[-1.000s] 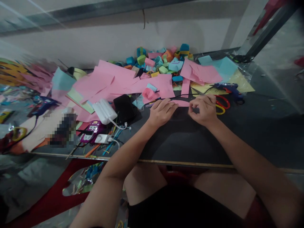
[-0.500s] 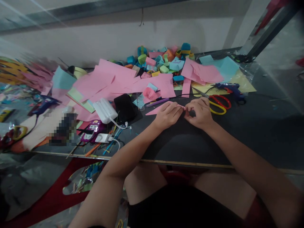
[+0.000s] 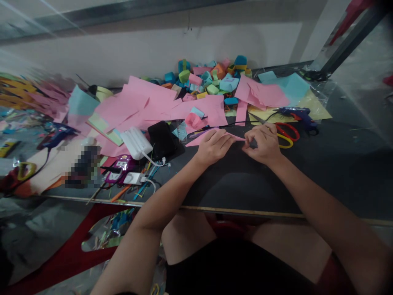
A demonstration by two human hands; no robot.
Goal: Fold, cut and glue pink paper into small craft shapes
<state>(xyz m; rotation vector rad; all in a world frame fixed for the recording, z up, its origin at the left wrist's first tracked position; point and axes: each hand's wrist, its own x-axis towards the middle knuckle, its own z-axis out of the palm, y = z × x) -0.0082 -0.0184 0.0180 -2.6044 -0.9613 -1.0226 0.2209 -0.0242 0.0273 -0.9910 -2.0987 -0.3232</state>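
Note:
A pink sheet of paper (image 3: 194, 140), folded to narrow points, lies under my left hand (image 3: 214, 146). My left fingers are bent and close over its middle. At the paper's right tip, my right hand (image 3: 263, 142) pinches with thumb and forefinger, the other fingers curled. Just behind the paper lies a purple pen (image 3: 196, 134), partly covered by it. Scissors with red and yellow handles (image 3: 287, 132) rest beside my right hand, their blades partly hidden behind it.
Pink sheets (image 3: 135, 102) and small folded paper boxes (image 3: 211, 78) crowd the back. A blue glue gun (image 3: 296, 112) lies at right, another glue gun (image 3: 59, 133) at left. A white power bank (image 3: 136, 142) and black pouch (image 3: 161, 138) sit left of my hands.
My right hand has moved a little to the right, drawing away from my left. More of the pink paper's pointed right end shows between them, and its back edge stands higher.

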